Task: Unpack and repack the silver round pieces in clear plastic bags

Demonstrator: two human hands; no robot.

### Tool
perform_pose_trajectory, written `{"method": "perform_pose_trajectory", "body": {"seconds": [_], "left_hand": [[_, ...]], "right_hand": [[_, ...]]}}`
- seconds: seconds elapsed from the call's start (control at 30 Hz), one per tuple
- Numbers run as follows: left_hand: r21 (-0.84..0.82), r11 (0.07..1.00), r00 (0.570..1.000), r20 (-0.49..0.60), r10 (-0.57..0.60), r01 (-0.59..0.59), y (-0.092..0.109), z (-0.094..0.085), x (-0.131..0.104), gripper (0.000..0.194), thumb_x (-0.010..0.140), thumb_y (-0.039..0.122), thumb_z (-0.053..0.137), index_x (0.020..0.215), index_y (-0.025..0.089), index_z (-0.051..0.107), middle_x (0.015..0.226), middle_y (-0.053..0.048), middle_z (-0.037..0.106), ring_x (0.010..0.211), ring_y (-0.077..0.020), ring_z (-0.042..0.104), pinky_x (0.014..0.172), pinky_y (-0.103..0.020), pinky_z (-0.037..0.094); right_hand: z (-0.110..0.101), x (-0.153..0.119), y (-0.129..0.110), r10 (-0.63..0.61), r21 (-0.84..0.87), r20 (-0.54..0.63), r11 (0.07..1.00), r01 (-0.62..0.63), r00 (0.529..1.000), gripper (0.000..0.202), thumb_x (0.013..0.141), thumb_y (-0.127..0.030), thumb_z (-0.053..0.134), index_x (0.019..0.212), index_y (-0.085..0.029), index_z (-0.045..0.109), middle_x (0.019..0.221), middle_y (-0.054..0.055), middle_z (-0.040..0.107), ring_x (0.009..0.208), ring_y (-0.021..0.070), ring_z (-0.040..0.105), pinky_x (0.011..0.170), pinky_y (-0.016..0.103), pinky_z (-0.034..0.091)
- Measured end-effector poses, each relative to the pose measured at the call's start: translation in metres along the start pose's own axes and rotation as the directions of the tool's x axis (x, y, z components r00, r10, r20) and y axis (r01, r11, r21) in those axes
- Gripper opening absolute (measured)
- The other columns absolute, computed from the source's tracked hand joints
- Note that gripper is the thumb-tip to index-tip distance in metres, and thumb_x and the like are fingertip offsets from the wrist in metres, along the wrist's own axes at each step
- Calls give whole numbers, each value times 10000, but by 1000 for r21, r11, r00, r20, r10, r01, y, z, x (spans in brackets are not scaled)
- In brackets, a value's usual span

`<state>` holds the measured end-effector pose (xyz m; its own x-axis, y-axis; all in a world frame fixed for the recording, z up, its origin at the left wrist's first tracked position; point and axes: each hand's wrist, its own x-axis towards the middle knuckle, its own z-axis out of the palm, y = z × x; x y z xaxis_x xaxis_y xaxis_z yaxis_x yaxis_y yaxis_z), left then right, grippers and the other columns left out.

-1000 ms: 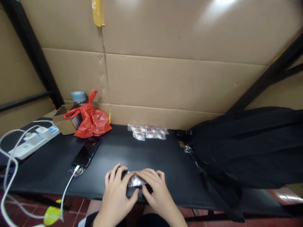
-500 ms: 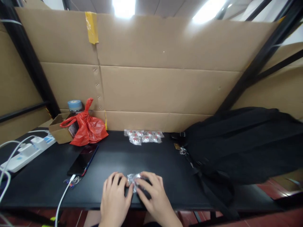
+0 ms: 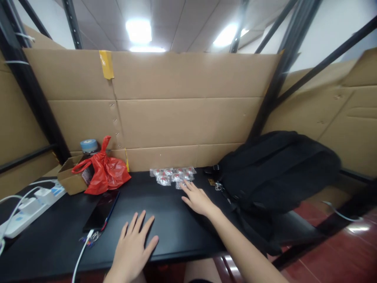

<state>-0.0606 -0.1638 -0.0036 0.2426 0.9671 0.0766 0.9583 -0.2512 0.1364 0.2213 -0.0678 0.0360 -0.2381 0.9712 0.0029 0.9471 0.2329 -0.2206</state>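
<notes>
Several small clear plastic packets (image 3: 164, 179), each with something round, silvery and red inside, lie grouped at the back of the black table (image 3: 141, 200), near the cardboard wall. My right hand (image 3: 196, 197) reaches out to the front of this group. Its fingers are stretched, and the fingertips rest at the edge of a nearer packet (image 3: 179, 185), partly covering it. Whether they press on that packet I cannot tell. Close to the table's front edge, my left hand (image 3: 134, 243) lies palm down with fingers spread and nothing in it.
A phone (image 3: 101, 212) on a white cable lies at left. Behind it are a red plastic bag (image 3: 108, 175), a small cardboard box (image 3: 72, 179) and a blue-lidded container (image 3: 89, 146). A power strip (image 3: 32, 208) runs along the left. A black backpack (image 3: 273, 177) fills the right side.
My right hand has moved from the front edge to the packets at the back, where one more packet now lies. My left hand has spread flat and shifted slightly left. The view has tilted up.
</notes>
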Motion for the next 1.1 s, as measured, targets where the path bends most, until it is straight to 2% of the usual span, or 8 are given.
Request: {"method": "perform_pose_trajectory", "body": {"seconds": [0.1,0.2,0.3,0.37,0.5,0.7,0.93,1.1], "left_hand": [[22,997,997,26,68,-69,-7,-8,7,522,977,547,346,1490,448,351,1601,27,284,1477,-316,268,1142,-578,312],[53,988,990,9,143,-143,-7,-12,13,538,982,524,348,1510,431,313,1607,-2,279,1472,-330,276,1143,-584,304],[73,973,976,15,219,-219,-1,-14,26,563,974,503,369,1522,386,319,1601,-48,302,1468,-348,280,1153,-608,258],[51,964,965,35,260,-261,5,-14,38,571,972,513,363,1526,381,311,1606,-48,295,1474,-356,258,1145,-638,240],[-15,970,966,86,245,-245,10,-9,56,605,958,617,311,1529,420,268,1631,-16,221,1495,-389,158,1110,-727,184],[-46,973,970,73,231,-228,10,-2,54,621,947,666,267,1522,431,282,1637,17,206,1506,-361,133,1158,-660,156],[-43,969,970,22,243,-242,10,6,50,622,953,656,256,1526,416,284,1633,8,226,1499,-356,168,1163,-630,158],[-53,971,971,33,235,-234,8,8,52,628,949,666,256,1527,422,274,1636,15,220,1502,-350,153,1167,-618,151]], "right_hand": [[2,-9,-1,81,7,-31,997,-81,996,605,974,-479,360,1543,-284,293,1645,63,178,1509,307,165,1171,518,154],[25,-40,-7,107,49,4,993,-107,994,695,934,-638,341,1532,-284,327,1647,64,161,1512,320,149,1173,521,159],[46,-68,-14,141,41,-31,989,-140,990,705,943,-670,240,1538,-300,314,1638,39,199,1519,297,131,1188,501,140],[52,-77,-18,139,29,-53,990,-137,989,705,944,-680,208,1540,-316,305,1633,17,218,1521,281,127,1196,483,130],[53,-79,-21,146,8,-35,989,-146,989,716,926,-713,208,1544,-357,266,1640,-14,181,1522,287,116,1197,508,117],[54,-78,-23,168,-37,-4,985,-168,986,717,931,-712,186,1555,-360,217,1650,-14,143,1525,292,87,1199,512,99],[55,-81,-22,152,-58,-1,987,-152,988,720,937,-702,185,1558,-341,220,1652,6,146,1522,303,101,1193,517,113],[56,-79,-21,146,-56,-3,988,-146,989,723,934,-704,184,1558,-341,221,1652,10,149,1522,304,99,1188,526,111]]}}
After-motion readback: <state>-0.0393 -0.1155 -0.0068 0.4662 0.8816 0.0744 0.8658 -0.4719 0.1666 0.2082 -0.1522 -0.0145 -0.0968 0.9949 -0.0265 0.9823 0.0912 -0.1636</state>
